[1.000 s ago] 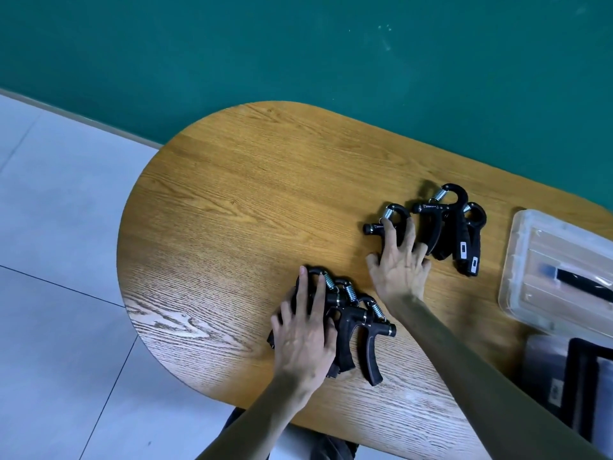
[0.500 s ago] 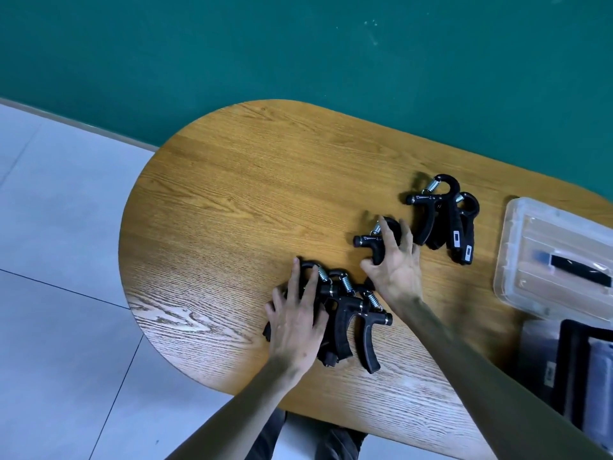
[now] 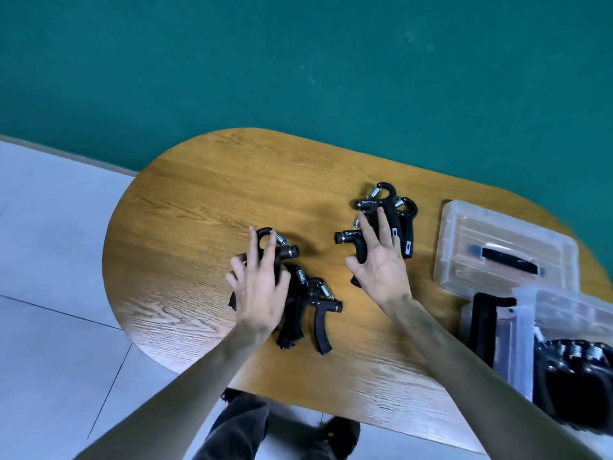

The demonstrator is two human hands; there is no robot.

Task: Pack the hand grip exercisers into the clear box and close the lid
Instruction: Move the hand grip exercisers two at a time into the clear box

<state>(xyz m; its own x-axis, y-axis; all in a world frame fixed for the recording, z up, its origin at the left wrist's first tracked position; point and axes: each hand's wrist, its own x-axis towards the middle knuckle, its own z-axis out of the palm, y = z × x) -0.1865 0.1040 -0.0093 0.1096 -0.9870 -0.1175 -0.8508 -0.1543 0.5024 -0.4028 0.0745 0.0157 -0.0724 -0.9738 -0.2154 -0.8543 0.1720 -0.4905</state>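
Note:
Black hand grip exercisers with metal springs lie on the wooden table (image 3: 199, 200). My left hand (image 3: 258, 290) is closed around one exerciser (image 3: 280, 249), its loop sticking out past my fingertips, beside a small pile (image 3: 315, 313) of two or three more. My right hand (image 3: 381, 263) grips another exerciser (image 3: 350, 239) between thumb and fingers. Just beyond it lie two exercisers (image 3: 399, 214) side by side. The clear box (image 3: 564, 313) stands at the right edge with several exercisers (image 3: 577, 370) inside. Its lid (image 3: 464, 234), with a black handle, lies flat behind it.
A green wall rises behind the table. Pale floor tiles (image 3: 49, 293) lie to the left. My legs and a shoe (image 3: 338, 433) show below the near table edge. A black part (image 3: 484, 323) sits at the box's left side.
My left hand has drawn one exerciser up and left, away from the pile. My right hand has closed on the single exerciser and moved right toward the far pair. The box has come into view.

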